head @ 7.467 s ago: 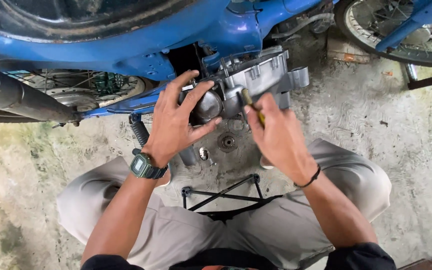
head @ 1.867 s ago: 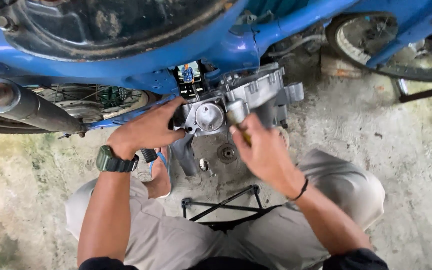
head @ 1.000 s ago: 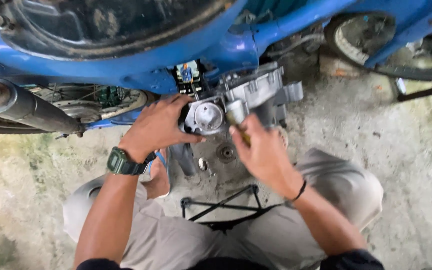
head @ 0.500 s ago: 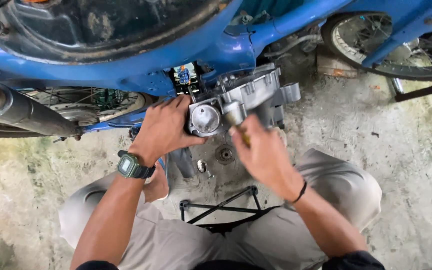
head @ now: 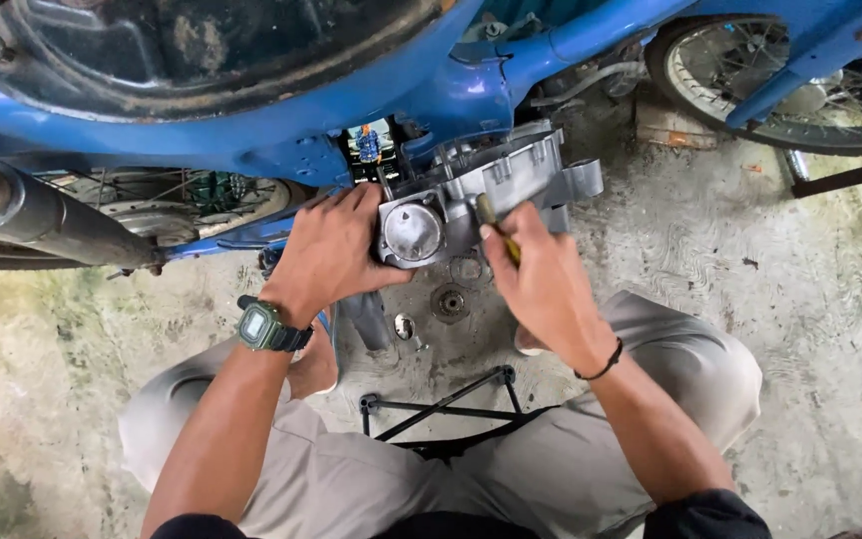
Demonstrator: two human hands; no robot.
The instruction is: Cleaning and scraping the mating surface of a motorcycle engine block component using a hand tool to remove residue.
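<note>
Blue motorcycle (head: 251,110), engine (head: 491,185): left hand (head: 336,250) grips piston (head: 413,232); right hand (head: 541,284) holds yellow-handled tool (head: 496,228) beside it.

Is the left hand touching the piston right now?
Touching. The head view shows the left hand with fingers wrapped against the side of the piston.
</note>
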